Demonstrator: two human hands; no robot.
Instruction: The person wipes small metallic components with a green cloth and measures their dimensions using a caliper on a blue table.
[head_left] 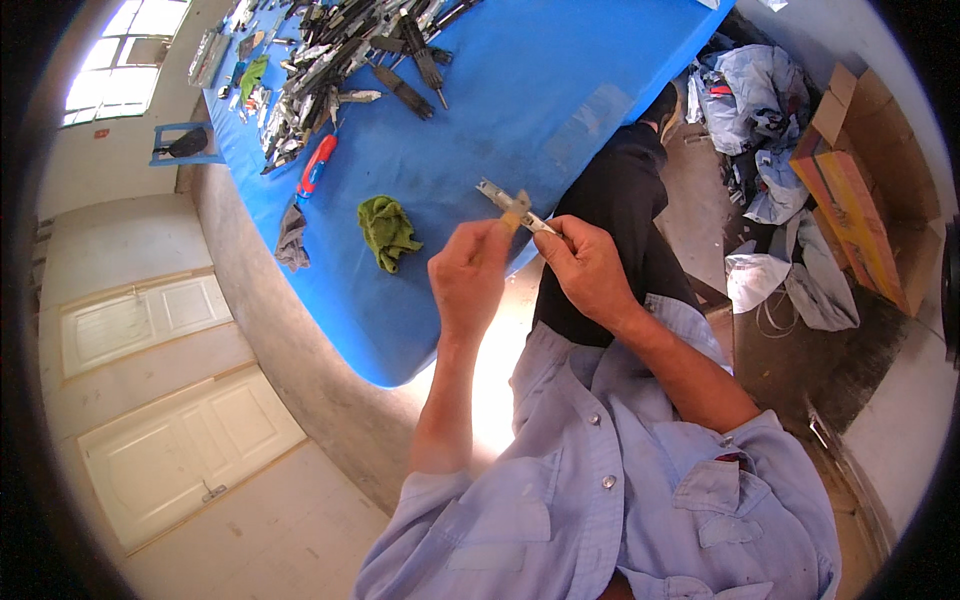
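My right hand is closed on a slim, light metal part, which points up and left over the table's near edge. Against the middle of that part, my left hand pinches a small yellowish pad; its exact kind is not clear. The left fingers are slightly blurred. Left of my hands, a crumpled green cloth lies on the blue-covered table. Beyond it are a grey rag and a red and blue handled tool.
A large heap of slender metal and black parts covers the table's far left. Dark-clad legs are beside the table's right edge. On the right stand an open cardboard box and piled plastic bags. A blue chair is far left.
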